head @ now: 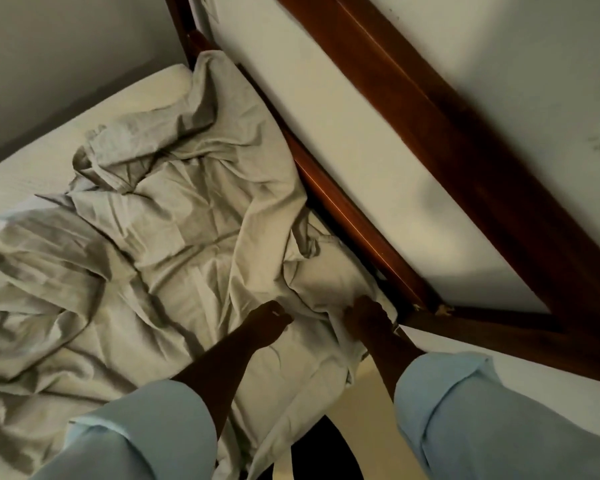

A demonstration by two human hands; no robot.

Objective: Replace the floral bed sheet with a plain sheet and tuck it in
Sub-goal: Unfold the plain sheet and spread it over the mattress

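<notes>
A plain pale sheet [174, 216] lies crumpled in many folds across the mattress [94, 112]. My left hand [269, 318] grips a fold of the sheet near the bed's corner, fingers curled down into the cloth. My right hand [366, 315] grips the sheet's edge right at the mattress corner, next to the dark wooden headboard frame [354, 216]. Both forearms come out of rolled pale-blue sleeves. No floral sheet is in view.
The headboard has a white padded panel [343, 126] inside a wide brown wooden border [482, 161]. Grey walls stand behind the bed on the left and beyond the headboard. A dark gap of floor [319, 452] shows beside the bed between my arms.
</notes>
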